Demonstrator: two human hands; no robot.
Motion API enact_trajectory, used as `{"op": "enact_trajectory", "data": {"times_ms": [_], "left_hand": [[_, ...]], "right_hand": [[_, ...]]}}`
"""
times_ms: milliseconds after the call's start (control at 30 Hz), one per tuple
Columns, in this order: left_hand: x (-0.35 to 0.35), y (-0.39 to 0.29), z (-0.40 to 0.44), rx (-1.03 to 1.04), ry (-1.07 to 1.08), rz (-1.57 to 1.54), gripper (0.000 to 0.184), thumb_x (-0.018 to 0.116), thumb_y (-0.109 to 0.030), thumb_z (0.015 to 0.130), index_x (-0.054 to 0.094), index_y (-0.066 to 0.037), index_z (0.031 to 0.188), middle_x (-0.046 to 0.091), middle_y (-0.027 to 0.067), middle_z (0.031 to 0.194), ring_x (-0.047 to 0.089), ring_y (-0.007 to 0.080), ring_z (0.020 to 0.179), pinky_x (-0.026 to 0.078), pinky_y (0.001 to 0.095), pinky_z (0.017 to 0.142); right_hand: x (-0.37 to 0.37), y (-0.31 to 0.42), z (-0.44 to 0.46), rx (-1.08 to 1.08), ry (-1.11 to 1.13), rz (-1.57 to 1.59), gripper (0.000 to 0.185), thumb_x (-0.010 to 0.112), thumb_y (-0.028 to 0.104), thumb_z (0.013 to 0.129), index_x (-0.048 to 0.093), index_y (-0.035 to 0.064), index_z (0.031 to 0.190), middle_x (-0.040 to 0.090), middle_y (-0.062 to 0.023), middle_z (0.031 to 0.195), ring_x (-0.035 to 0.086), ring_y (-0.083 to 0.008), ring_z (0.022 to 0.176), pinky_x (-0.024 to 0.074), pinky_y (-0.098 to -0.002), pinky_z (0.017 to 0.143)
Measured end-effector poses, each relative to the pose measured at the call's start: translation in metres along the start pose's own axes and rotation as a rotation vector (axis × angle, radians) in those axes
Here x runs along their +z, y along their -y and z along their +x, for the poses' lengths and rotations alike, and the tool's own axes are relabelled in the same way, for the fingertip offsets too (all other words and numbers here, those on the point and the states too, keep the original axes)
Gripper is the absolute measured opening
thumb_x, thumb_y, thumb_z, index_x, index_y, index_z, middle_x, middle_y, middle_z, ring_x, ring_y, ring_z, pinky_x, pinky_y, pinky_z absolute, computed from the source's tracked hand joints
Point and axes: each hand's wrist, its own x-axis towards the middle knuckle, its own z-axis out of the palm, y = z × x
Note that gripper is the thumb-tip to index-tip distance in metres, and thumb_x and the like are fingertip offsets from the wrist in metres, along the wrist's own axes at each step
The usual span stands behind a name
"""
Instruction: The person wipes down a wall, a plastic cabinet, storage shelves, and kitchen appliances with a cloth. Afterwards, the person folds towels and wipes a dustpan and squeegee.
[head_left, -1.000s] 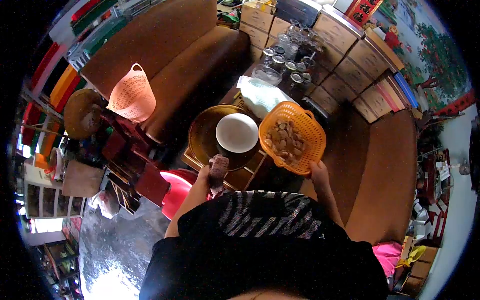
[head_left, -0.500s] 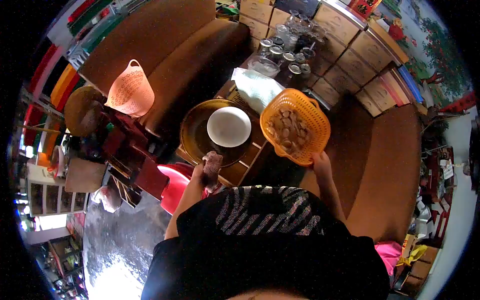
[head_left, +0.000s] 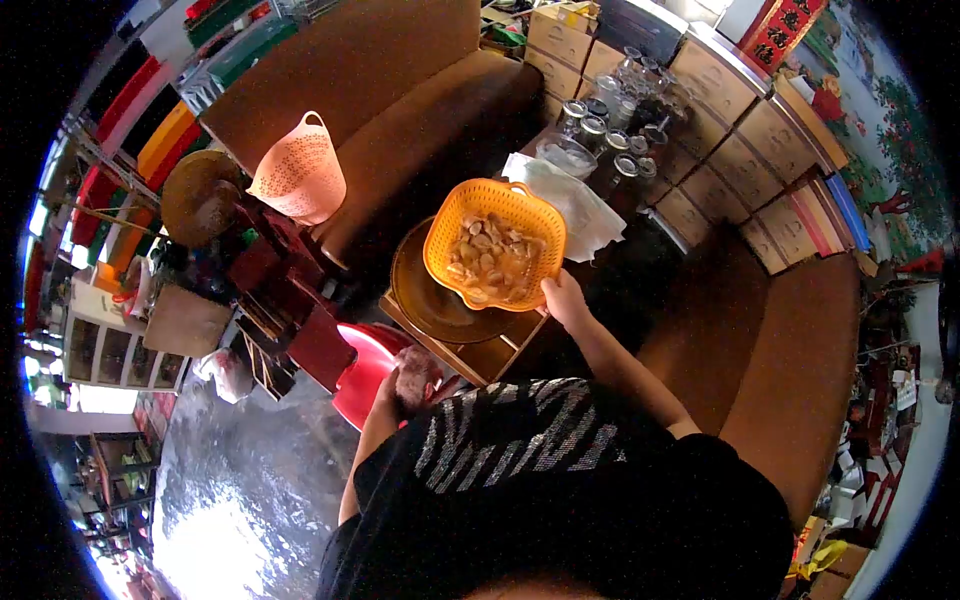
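Observation:
My right hand grips the near right rim of an orange plastic colander basket. Light brown, roundish pieces lie in its bottom; their exact kind is unclear. The basket hovers over a large round brown tray on a small wooden table, and the white bowl on that tray is now hidden from sight. Low on the left, my left hand is closed around a crumpled pinkish-brown cloth, beside a red plastic chair.
Behind the basket are a pale folded cloth and several glass jars. Cardboard boxes are stacked at the back right. A pink laundry basket stands left, before a brown sofa. Another brown seat runs along the right.
The orange basket has moved left in my right hand, from beside the tray to above it, covering the white bowl. My left hand has drawn back and down with the cloth.

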Motion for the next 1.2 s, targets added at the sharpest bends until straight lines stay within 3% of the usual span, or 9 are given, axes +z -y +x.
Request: {"op": "enact_trajectory", "data": {"times_ms": [333, 467, 500, 633, 733, 933, 1033, 1100, 1200], "left_hand": [[0.011, -0.008, -0.035, 0.094, -0.023, -0.048, 0.041, 0.044, -0.039, 0.102, 0.062, -0.007, 0.120, 0.069, 0.0109, 0.109, 0.066, 0.0278, 0.098, 0.052, 0.0403, 0.091], [0.029, -0.009, -0.039, 0.129, -0.010, -0.045, 0.041, 0.044, -0.039, 0.102, 0.062, -0.007, 0.120, 0.069, 0.0110, 0.109, 0.066, 0.0281, 0.098, 0.053, 0.0407, 0.091], [0.034, -0.009, -0.041, 0.137, -0.010, -0.047, 0.041, 0.044, -0.039, 0.102, 0.062, -0.007, 0.120, 0.069, 0.0110, 0.109, 0.066, 0.0282, 0.097, 0.053, 0.0407, 0.091], [0.050, -0.008, -0.049, 0.188, -0.001, -0.066, 0.041, 0.043, -0.038, 0.102, 0.062, -0.007, 0.120, 0.070, 0.0111, 0.108, 0.066, 0.0284, 0.097, 0.053, 0.0411, 0.090], [0.065, -0.005, -0.066, 0.247, -0.020, -0.096, 0.041, 0.043, -0.038, 0.102, 0.062, -0.007, 0.120, 0.070, 0.0112, 0.108, 0.066, 0.0286, 0.097, 0.053, 0.0413, 0.090], [0.128, 0.002, -0.138, 0.386, -0.278, -0.040, 0.040, 0.043, -0.038, 0.102, 0.062, -0.007, 0.119, 0.070, 0.0113, 0.108, 0.067, 0.0290, 0.096, 0.053, 0.0419, 0.089], [0.023, 0.039, -0.095, 0.298, 0.226, -0.550, 0.039, 0.044, -0.034, 0.102, 0.063, -0.006, 0.120, 0.070, 0.0113, 0.109, 0.067, 0.0276, 0.097, 0.053, 0.0427, 0.089], [0.064, 0.054, -0.150, 0.463, -0.216, -0.393, 0.036, 0.045, -0.031, 0.101, 0.062, -0.005, 0.119, 0.070, 0.0116, 0.108, 0.067, 0.0273, 0.096, 0.053, 0.0434, 0.089], [0.047, 0.091, -0.194, 0.525, -0.206, -0.423, 0.033, 0.045, -0.028, 0.101, 0.063, -0.005, 0.117, 0.070, 0.0117, 0.107, 0.067, 0.0268, 0.096, 0.053, 0.0437, 0.089]], "right_hand": [[-0.002, 0.013, 0.013, 0.005, 0.119, -0.205, 0.023, 0.050, 0.017, 0.098, 0.060, 0.0012, 0.111, 0.064, -0.0056, 0.077, 0.056, -0.0130, 0.051, 0.0467, -0.0276, 0.047], [-0.004, 0.032, 0.002, 0.092, 0.089, -0.234, 0.033, 0.055, 0.033, 0.101, 0.061, 0.0016, 0.108, 0.065, -0.0040, 0.074, 0.056, -0.0112, 0.049, 0.0469, -0.0259, 0.046], [-0.005, 0.035, -0.001, 0.054, 0.130, -0.201, 0.046, 0.046, 0.046, 0.103, 0.061, 0.0031, 0.112, 0.068, -0.0044, 0.076, 0.059, -0.0112, 0.050, 0.0511, -0.0267, 0.049], [-0.022, 0.029, -0.001, -0.068, 0.196, -0.199, 0.050, 0.034, 0.044, 0.107, 0.063, 0.0041, 0.102, 0.062, -0.0020, 0.067, 0.056, -0.0097, 0.049, 0.0485, -0.0251, 0.048], [-0.030, 0.047, -0.022, -0.028, 0.018, -0.192, 0.044, 0.037, 0.040, 0.107, 0.061, 0.0041, 0.118, 0.059, -0.0014, 0.070, 0.054, -0.0094, 0.057, 0.0474, -0.0264, 0.055], [-0.019, 0.083, -0.064, -0.422, 0.043, -0.043, 0.030, 0.045, 0.023, 0.106, 0.058, 0.0014, 0.123, 0.054, 0.0004, 0.067, 0.047, -0.0065, 0.056, 0.0390, -0.0225, 0.052], [-0.008, 0.089, -0.072, -0.443, 0.149, 0.057, 0.032, 0.044, 0.026, 0.107, 0.060, 0.0025, 0.122, 0.053, 0.0012, 0.069, 0.047, -0.0046, 0.059, 0.0376, -0.0200, 0.053], [0.001, 0.086, -0.077, -0.404, 0.205, 0.106, 0.031, 0.046, 0.026, 0.107, 0.061, 0.0025, 0.121, 0.053, 0.0017, 0.069, 0.047, -0.0043, 0.059, 0.0372, -0.0196, 0.053], [0.013, 0.074, -0.083, -0.387, 0.241, 0.062, 0.031, 0.047, 0.026, 0.106, 0.062, 0.0031, 0.120, 0.053, 0.0021, 0.069, 0.046, -0.0039, 0.059, 0.0369, -0.0189, 0.052]]}}
